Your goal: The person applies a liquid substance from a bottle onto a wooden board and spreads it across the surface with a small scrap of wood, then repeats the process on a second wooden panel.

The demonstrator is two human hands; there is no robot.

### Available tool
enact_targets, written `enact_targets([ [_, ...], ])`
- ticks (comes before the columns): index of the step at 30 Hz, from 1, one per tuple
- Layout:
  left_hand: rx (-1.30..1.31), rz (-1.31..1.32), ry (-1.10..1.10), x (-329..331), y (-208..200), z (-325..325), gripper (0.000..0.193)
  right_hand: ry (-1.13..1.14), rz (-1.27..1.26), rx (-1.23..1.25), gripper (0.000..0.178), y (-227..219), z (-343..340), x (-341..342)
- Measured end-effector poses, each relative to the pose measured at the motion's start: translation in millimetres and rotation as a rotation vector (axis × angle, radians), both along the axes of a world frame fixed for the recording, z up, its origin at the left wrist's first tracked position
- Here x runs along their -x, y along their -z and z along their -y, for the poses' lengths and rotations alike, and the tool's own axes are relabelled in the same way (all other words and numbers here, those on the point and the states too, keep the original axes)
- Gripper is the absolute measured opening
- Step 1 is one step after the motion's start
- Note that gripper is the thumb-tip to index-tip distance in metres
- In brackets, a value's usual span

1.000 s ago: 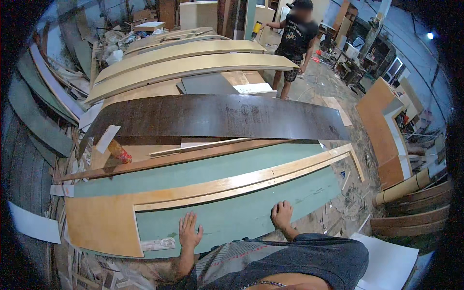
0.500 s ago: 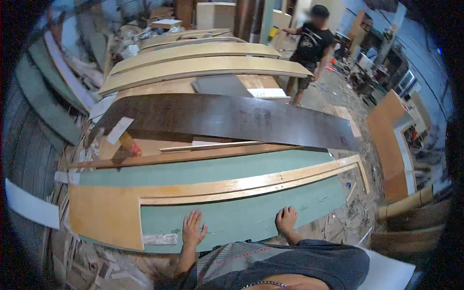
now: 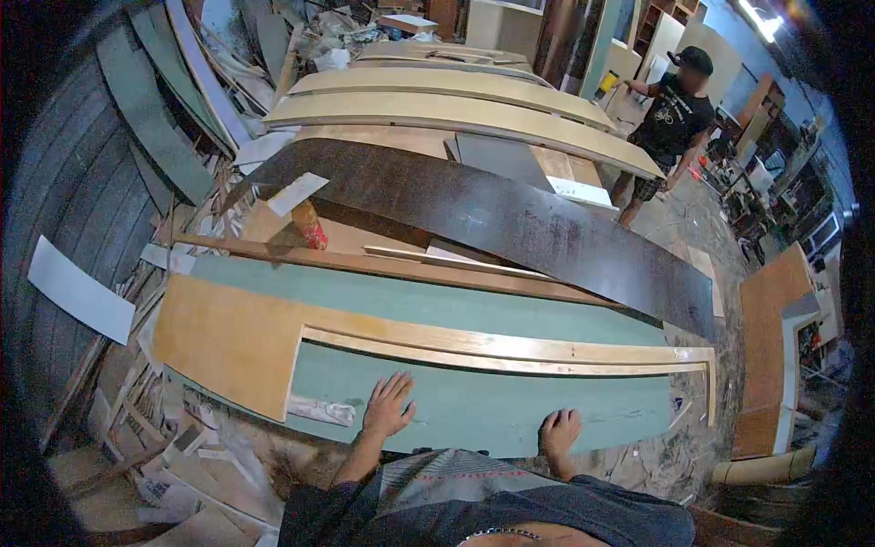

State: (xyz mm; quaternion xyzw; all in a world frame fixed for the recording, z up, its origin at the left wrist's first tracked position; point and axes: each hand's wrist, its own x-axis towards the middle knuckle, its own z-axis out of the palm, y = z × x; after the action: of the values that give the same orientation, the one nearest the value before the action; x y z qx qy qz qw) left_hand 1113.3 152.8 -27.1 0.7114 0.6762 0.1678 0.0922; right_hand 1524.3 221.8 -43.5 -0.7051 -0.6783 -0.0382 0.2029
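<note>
My left hand (image 3: 389, 407) lies flat on a pale green board (image 3: 474, 401), fingers stretched out and holding nothing. Farther right on the same board rests my right hand (image 3: 559, 431), its fingers curled in and no object visible in it. Ahead of both hands, a light wooden panel (image 3: 223, 342) with a long narrow rail reaching right lies over the green surface. A short tube in whitish wrapping (image 3: 321, 410) sits beside my left hand, near the panel's inner edge.
Beyond lies a dark brown curved board (image 3: 492, 214), with a red-and-tan bottle (image 3: 311, 226) near its left part. Long cream boards (image 3: 437, 109) are stacked farther back. Another person (image 3: 673, 123) stands at the far right. Wood scraps (image 3: 137, 401) litter the floor at left.
The view has turned, so the boards now slope down toward the right. Both hands remain on the green board in much the same poses.
</note>
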Motion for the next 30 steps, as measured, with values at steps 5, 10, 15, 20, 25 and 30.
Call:
enact_targets([
  [5, -0.009, 0.027, 0.007, -2, -3, -2, 0.053, 0.012, -0.007, -0.011, 0.016, 3, 0, -4],
  [10, -0.029, 0.052, 0.005, -3, -1, -4, 0.054, -0.011, -0.008, -0.017, 0.016, -1, 1, -5],
  [15, -0.028, 0.056, 0.009, -4, 0, -4, 0.053, -0.012, -0.026, -0.039, 0.014, -1, -1, -4],
  [20, -0.025, 0.024, 0.015, -4, 3, -6, 0.054, 0.007, -0.011, 0.017, 0.014, -8, 0, -1],
  [25, -0.019, 0.045, 0.025, -2, 3, -5, 0.057, 0.010, -0.003, 0.000, 0.015, -7, 0, 0],
  [30, -0.003, 0.053, 0.020, -2, 2, -5, 0.057, 0.015, 0.006, 0.026, 0.015, -6, 0, -1],
])
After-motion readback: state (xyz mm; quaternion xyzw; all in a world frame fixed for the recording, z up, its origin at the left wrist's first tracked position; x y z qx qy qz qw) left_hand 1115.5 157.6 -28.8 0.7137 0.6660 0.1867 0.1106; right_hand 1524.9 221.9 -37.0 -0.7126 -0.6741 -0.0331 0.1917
